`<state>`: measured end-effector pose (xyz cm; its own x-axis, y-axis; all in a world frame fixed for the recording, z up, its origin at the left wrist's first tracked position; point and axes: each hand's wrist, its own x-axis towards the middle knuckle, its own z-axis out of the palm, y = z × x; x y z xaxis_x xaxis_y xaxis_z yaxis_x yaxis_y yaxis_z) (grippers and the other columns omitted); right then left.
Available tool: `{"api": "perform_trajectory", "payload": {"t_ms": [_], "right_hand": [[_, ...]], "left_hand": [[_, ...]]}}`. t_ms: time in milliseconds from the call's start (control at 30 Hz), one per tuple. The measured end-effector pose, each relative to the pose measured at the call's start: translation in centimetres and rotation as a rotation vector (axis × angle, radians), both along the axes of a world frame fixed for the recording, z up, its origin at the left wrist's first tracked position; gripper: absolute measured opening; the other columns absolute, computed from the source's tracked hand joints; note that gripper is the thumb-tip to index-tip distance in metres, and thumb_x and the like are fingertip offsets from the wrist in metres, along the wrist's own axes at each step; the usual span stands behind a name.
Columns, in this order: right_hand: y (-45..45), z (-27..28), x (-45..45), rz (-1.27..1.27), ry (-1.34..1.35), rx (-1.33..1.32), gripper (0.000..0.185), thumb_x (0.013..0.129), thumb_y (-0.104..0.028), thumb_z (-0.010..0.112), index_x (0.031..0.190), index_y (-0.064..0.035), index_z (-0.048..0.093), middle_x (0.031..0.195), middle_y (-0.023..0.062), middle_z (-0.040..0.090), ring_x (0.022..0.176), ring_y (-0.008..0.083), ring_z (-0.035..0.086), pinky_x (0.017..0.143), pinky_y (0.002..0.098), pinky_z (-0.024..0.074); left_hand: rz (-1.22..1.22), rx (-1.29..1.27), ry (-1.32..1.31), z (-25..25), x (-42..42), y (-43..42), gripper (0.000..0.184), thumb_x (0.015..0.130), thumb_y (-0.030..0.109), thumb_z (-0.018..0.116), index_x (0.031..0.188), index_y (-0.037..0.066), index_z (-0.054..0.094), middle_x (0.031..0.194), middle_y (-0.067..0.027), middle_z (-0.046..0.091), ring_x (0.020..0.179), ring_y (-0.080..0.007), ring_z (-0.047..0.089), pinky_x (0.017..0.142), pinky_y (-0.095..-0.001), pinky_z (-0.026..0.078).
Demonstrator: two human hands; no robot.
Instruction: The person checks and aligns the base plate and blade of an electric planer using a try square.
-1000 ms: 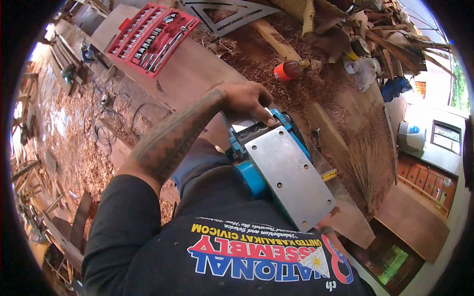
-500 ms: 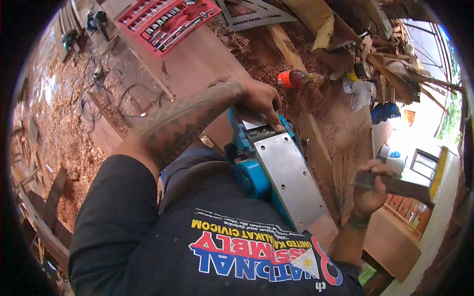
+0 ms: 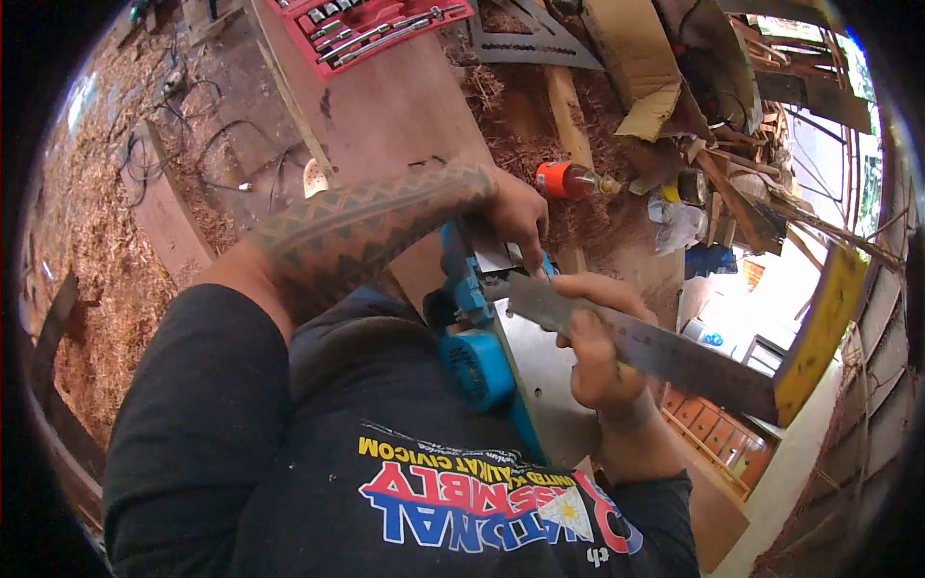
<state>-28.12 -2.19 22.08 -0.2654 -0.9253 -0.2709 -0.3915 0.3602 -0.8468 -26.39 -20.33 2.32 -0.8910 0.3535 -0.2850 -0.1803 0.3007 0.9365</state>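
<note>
While an upturned electric planer (image 3: pixel 479 368) is gripped at its far end by the curled left hand (image 3: pixel 517 212), a yellow-handled square (image 3: pixel 694 361) is pinched between thumb and fingers of the right hand (image 3: pixel 602 361). Its blade tip is held over the planer's base plate (image 3: pixel 554 414); whether they touch cannot be told. Beyond, a red socket case (image 3: pixel 395 40) is supported by the surface (image 3: pixel 385 120).

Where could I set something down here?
The board looks mostly bare between the red socket set and the left forearm. It's crowded around the planer, with the left hand, right hand and metal square. Shavings lie near the bottle.
</note>
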Motion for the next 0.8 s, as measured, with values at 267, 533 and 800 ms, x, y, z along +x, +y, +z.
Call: {"api": "perform_trajectory", "payload": {"t_ms": [267,533,800], "right_hand": [[-1.4,-3.5,0.3,0.383,0.411,-0.288,0.023,0.095,-0.002,0.067,0.118,-0.0051,0.069,0.090,0.0168,0.073,0.077,0.0356,0.074,0.068,0.0410,0.0581],[-0.6,-4.4,0.3,0.438,0.426,-0.289,0.030,0.090,0.005,0.070,0.118,-0.0020,0.068,0.089,0.0174,0.072,0.074,0.0355,0.073,0.066,0.0425,0.0571],[0.3,-4.7,0.8,0.355,0.423,-0.192,0.021,0.091,0.002,0.071,0.111,-0.0048,0.074,0.100,0.0153,0.077,0.093,0.0307,0.075,0.085,0.0395,0.0569]], "left_hand": [[-0.020,0.002,-0.057,1.0,0.6,-0.2,0.065,0.083,0.063,0.081,0.105,0.002,0.078,0.101,-0.0180,0.076,0.097,-0.0317,0.071,0.088,-0.0466,0.052],[-0.072,-0.015,-0.051,-0.4,-0.8,0.4,0.066,0.082,0.061,0.082,0.114,0.004,0.078,0.108,-0.0163,0.077,0.102,-0.0310,0.071,0.092,-0.0457,0.052],[-0.086,0.013,-0.064,-0.7,-0.9,0.5,0.069,0.081,0.063,0.082,0.118,0.004,0.078,0.115,-0.0182,0.076,0.109,-0.0319,0.071,0.095,-0.0452,0.052]]}}
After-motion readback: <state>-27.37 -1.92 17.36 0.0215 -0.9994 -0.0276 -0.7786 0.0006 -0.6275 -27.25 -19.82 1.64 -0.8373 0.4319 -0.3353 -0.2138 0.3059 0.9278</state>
